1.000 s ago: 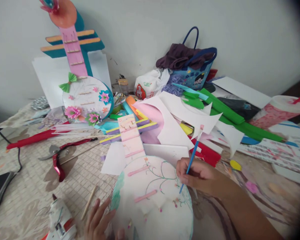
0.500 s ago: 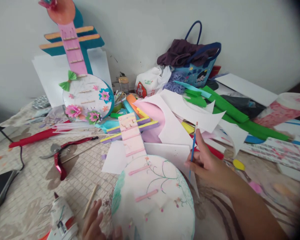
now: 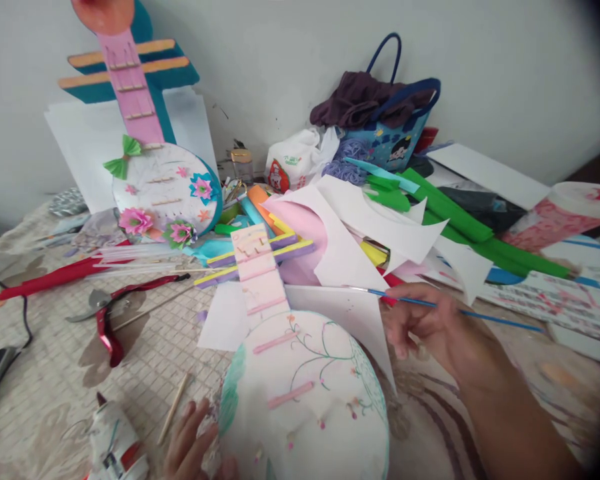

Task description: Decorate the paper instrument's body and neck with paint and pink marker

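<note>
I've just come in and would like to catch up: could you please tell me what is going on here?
A person's right hand holds a blue paintbrush nearly level, to the right of a lute-shaped model with drawn vines. The left hand is at its lower left edge; whether it touches is unclear. A glue gun lies to the left, and a larger decorated model stands behind.

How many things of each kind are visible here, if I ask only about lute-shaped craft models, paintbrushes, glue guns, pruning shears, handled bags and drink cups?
Lute-shaped models: 2 (front model, standing model)
Paintbrush: 1
Glue gun: 1
Pruning shears: 1
Handled bag: 1
Drink cup: 1
Total: 7
</note>
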Available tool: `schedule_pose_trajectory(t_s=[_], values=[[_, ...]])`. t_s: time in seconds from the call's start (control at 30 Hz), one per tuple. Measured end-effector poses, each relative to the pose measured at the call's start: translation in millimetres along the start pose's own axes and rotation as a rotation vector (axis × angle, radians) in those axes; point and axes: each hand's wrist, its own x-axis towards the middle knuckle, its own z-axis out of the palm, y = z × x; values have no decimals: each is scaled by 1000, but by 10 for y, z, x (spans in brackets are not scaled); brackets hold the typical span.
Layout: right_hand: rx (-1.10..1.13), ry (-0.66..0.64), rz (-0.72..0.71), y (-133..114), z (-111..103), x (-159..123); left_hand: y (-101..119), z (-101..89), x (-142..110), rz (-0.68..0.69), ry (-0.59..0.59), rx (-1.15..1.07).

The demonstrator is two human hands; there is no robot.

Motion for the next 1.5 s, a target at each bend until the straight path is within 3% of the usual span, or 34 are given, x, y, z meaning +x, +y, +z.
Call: schedule_pose_trajectory(t_s=[0.17,0.3,0.43,0.6,0.67,0.73,0.8,0.93,1.07,1.33,1.5], values=[[78,-40,128,9,-5,-7,150,96,26,-31,46,-34],[69,-25,122,38,64,-21,81,47,14,-38,27,-26],[-8,-13,149,25,155,-26,3,7,18,17,-66,-37],[-94,-99,241,6,228,1,12,89,18,-24,67,-110],[-114,-131,249,13,238,6,-67,79,-12,-52,64,-128],[-140,-154,247,25,239,6,-214,26,-50,-41,-14,-116],[-154,-172,244,37,234,3,-376,-43,-75,78,-117,-101],[-155,-192,255,55,224,6,-538,-126,-56,221,-162,-82],[-169,-182,273,51,235,12,-489,-150,-21,221,-182,-80],[-147,-170,278,32,240,8,-279,-147,-48,51,-177,-117],[-191,-183,267,52,228,4,-224,-162,-8,30,-172,-128]])
